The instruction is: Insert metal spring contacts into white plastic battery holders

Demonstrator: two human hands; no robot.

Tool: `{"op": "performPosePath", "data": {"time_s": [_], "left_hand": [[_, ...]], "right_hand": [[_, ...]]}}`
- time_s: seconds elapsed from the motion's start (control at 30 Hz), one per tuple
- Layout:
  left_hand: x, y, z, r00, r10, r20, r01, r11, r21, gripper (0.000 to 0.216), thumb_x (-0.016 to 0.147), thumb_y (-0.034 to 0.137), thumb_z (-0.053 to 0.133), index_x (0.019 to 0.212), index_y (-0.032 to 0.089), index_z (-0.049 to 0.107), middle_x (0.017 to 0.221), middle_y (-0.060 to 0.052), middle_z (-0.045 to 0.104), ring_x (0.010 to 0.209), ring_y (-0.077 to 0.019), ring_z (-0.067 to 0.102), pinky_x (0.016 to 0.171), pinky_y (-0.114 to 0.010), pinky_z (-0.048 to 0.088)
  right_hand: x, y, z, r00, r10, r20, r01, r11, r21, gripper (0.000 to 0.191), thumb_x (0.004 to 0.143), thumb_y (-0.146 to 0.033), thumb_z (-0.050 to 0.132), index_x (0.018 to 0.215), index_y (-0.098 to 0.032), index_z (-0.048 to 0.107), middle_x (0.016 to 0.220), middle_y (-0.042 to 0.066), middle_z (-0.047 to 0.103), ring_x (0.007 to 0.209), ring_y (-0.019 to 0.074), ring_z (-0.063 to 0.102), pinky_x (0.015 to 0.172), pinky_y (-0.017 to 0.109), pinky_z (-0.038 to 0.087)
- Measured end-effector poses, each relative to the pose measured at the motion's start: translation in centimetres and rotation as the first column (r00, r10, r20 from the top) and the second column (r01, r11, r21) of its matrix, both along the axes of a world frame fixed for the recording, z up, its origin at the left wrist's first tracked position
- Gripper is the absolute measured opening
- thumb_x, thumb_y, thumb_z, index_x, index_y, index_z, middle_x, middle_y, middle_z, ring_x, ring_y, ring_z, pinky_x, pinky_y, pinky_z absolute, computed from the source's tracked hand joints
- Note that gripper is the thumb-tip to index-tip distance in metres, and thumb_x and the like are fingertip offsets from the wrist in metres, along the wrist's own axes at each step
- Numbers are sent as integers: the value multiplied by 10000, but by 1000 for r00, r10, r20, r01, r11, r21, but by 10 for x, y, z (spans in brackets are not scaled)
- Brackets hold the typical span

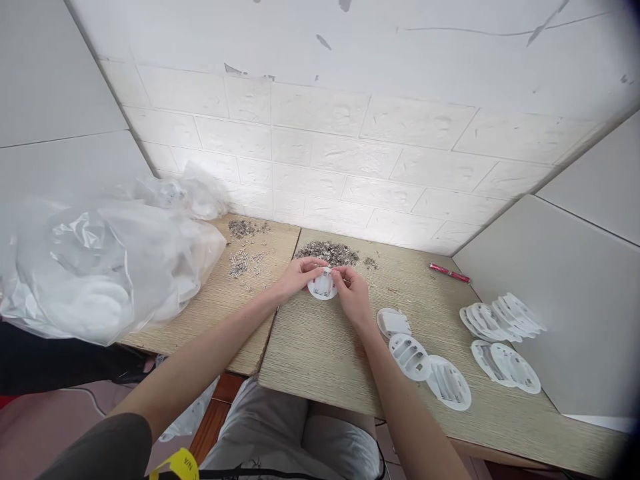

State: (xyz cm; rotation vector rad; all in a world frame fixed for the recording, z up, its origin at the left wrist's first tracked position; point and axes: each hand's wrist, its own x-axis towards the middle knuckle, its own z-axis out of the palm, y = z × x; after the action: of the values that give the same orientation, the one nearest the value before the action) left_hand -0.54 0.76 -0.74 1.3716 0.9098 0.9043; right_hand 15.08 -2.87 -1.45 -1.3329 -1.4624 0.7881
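Between my two hands is a round white plastic battery holder (323, 288), its slots facing up toward me. My left hand (300, 275) grips its upper left rim with thumb and fingers. On the other side, my right hand (351, 288) pinches the upper right edge; whether a small part is between those fingertips is too small to tell. Just behind the hands lies a heap of small metal pieces (327, 252). Close to my right forearm, several similar white battery holders (409, 355) lie in an overlapping row.
More white holders (500, 317) lean in rows by the right panel. A red pen (450, 273) lies at the back right. Smaller piles of metal parts (245, 262) sit on the left board. Large clear plastic bags (115, 267) of white parts fill the left side. A brick-pattern wall (320, 160) closes the back.
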Motion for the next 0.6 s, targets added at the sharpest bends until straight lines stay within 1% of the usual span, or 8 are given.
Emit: {"op": "performPosePath", "data": {"time_s": [0.13, 0.23, 0.33, 0.47, 0.6], "left_hand": [[1, -1, 2, 1000, -19, 13, 19, 999, 35, 389, 741, 352, 695, 1063, 150, 613, 821, -32, 662, 687, -120, 589, 597, -226, 457], [2, -3, 5, 1000, -4, -14, 5, 999, 36, 373, 734, 325, 700, 1048, 148, 604, 776, -17, 656, 660, -115, 586, 593, -224, 454], [2, -5, 7, 1000, 5, -20, -5, 1000, 18, 370, 733, 316, 700, 1043, 151, 584, 712, 4, 638, 614, -109, 575, 572, -221, 446], [4, -4, 4, 999, -6, 51, 6, 1000, 7, 407, 716, 321, 714, 1039, 158, 528, 673, 19, 619, 570, -106, 565, 535, -215, 431], [5, -3, -3, 993, 16, 121, -19, 1000, 18, 508, 730, 283, 701, 1126, 186, 400, 688, 30, 614, 548, -102, 556, 505, -205, 410]], "right_hand": [[0, 1, -1, 1000, -1, 30, 0, 1000, 13, 325, 844, -468, 480, 904, -170, 595, 810, 66, 647, 679, 173, 570, 595, 277, 449], [-1, 1, -1, 998, 9, 61, -11, 1000, 22, 306, 854, -452, 468, 906, -177, 592, 806, 59, 647, 685, 174, 576, 600, 273, 448], [-1, 0, -1, 998, 31, 56, -33, 999, 33, 283, 863, -428, 469, 906, -178, 594, 830, 58, 652, 698, 170, 581, 617, 272, 448], [-3, -2, 1, 998, 52, 26, -53, 998, 40, 267, 869, -411, 474, 916, -174, 590, 856, 63, 650, 700, 167, 576, 625, 275, 447], [-5, -3, 1, 998, 65, 6, -66, 997, 36, 261, 872, -411, 474, 930, -179, 578, 827, 52, 632, 679, 160, 564, 598, 265, 436]]}}
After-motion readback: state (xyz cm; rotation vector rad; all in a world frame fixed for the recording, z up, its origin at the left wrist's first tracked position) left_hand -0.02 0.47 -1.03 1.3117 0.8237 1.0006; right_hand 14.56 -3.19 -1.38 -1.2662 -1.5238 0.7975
